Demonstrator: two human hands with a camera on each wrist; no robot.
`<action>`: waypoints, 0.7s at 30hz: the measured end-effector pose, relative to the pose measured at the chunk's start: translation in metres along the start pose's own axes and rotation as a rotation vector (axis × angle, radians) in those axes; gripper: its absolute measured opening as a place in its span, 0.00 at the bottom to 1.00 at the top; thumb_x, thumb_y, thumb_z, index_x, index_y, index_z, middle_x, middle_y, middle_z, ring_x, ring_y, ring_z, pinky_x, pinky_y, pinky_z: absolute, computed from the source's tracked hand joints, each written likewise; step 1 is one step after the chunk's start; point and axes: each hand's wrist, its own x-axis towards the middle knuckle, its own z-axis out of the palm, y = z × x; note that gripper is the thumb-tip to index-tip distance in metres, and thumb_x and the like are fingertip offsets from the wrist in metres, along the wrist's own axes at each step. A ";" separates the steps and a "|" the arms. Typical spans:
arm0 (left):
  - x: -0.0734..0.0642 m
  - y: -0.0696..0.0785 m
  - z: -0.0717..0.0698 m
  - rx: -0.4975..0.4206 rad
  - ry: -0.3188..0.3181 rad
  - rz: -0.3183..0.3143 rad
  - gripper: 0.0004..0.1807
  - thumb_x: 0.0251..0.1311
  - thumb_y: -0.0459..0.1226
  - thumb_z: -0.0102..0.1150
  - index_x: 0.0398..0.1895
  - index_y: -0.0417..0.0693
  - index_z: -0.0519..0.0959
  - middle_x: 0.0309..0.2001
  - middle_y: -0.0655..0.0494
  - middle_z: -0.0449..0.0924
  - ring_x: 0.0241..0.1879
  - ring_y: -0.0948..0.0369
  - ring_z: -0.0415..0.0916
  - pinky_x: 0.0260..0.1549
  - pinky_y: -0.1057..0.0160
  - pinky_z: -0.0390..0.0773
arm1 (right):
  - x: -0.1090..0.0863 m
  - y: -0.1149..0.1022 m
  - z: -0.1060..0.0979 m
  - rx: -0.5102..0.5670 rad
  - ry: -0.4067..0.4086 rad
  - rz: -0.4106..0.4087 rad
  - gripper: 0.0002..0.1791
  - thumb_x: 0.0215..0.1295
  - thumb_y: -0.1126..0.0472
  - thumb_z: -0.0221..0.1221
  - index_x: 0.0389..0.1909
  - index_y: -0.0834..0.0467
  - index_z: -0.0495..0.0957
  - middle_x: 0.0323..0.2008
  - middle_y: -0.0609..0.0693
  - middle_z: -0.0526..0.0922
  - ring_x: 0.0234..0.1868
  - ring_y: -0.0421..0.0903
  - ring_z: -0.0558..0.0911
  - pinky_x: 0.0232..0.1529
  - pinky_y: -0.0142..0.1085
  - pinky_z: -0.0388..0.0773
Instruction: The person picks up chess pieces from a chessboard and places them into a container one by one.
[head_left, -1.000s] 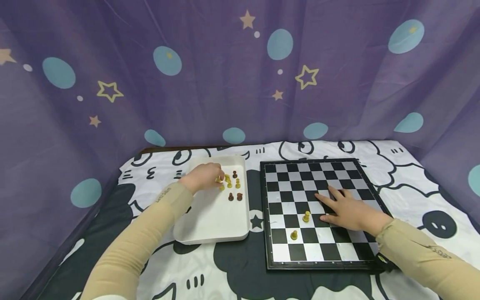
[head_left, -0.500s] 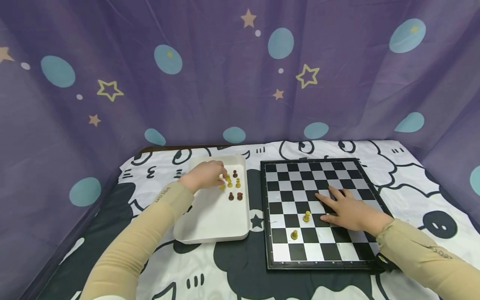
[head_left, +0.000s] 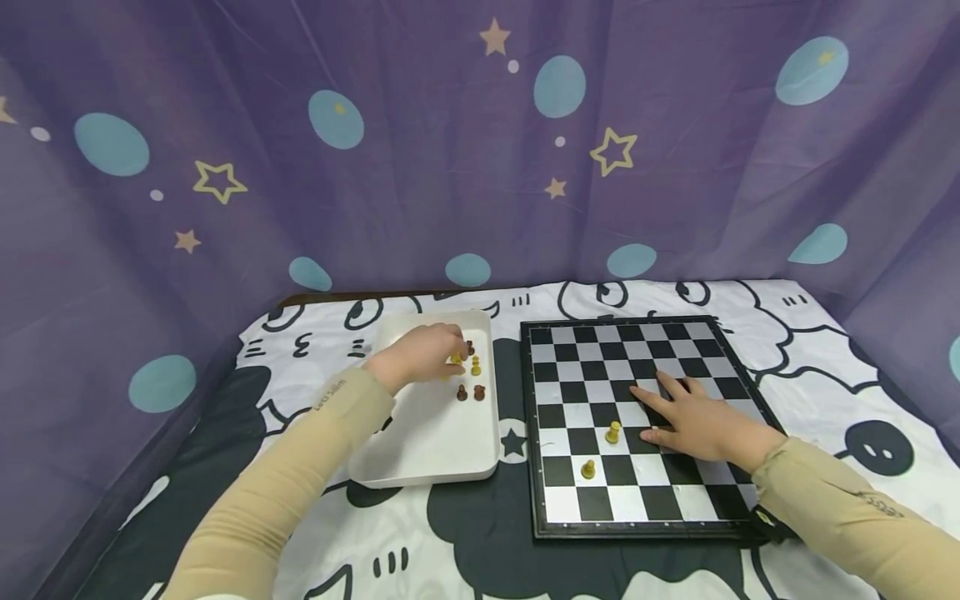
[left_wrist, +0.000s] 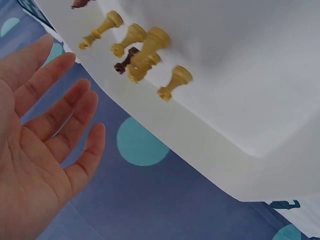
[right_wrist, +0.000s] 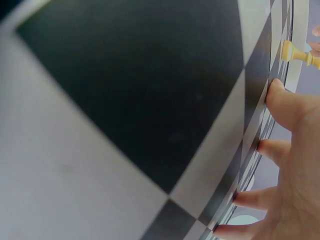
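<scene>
My left hand (head_left: 422, 357) reaches over the white tray (head_left: 420, 454), beside a cluster of small chess pieces. In the left wrist view that hand (left_wrist: 45, 130) has its palm showing, fingers loosely extended and apart from the pieces. Yellow pieces (left_wrist: 176, 82) and a brown piece (left_wrist: 126, 61) lie close together in the tray; one yellow piece (left_wrist: 150, 50) looks blurred. My right hand (head_left: 701, 423) rests with spread fingers on the chessboard (head_left: 595, 504), fingertips touching its surface. Left of it are a yellow chess piece (head_left: 613, 432) and a yellow pawn (head_left: 588, 469).
Two brown chess pieces (head_left: 479, 392) sit near the tray's right side, with a yellow piece (head_left: 476, 366) above them. A black-and-white patterned cloth (head_left: 465, 533) covers the table. Behind it hangs a purple curtain (head_left: 420, 200).
My left hand has shifted a little to the right over the tray, covering more of the yellow pieces. The right hand and the pieces on the board stay where they were.
</scene>
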 end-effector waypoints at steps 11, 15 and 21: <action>0.004 0.023 -0.001 0.065 0.027 0.084 0.09 0.55 0.40 0.63 0.37 0.48 0.83 0.39 0.53 0.79 0.39 0.56 0.76 0.38 0.57 0.77 | 0.002 0.001 0.000 -0.005 0.007 -0.002 0.42 0.58 0.29 0.47 0.69 0.48 0.59 0.67 0.70 0.55 0.62 0.78 0.56 0.45 0.67 0.70; 0.006 0.035 -0.002 0.071 0.026 0.105 0.09 0.55 0.41 0.63 0.38 0.50 0.83 0.41 0.54 0.79 0.41 0.56 0.76 0.40 0.56 0.77 | 0.001 0.001 0.000 -0.003 0.007 -0.002 0.42 0.58 0.29 0.47 0.69 0.48 0.59 0.67 0.70 0.55 0.62 0.78 0.56 0.45 0.67 0.70; 0.008 0.051 -0.006 0.047 0.009 0.125 0.10 0.56 0.43 0.62 0.39 0.50 0.83 0.43 0.54 0.78 0.44 0.57 0.76 0.42 0.57 0.76 | 0.001 0.001 0.001 -0.001 0.001 0.010 0.42 0.57 0.28 0.46 0.69 0.48 0.59 0.67 0.70 0.54 0.62 0.78 0.56 0.44 0.67 0.70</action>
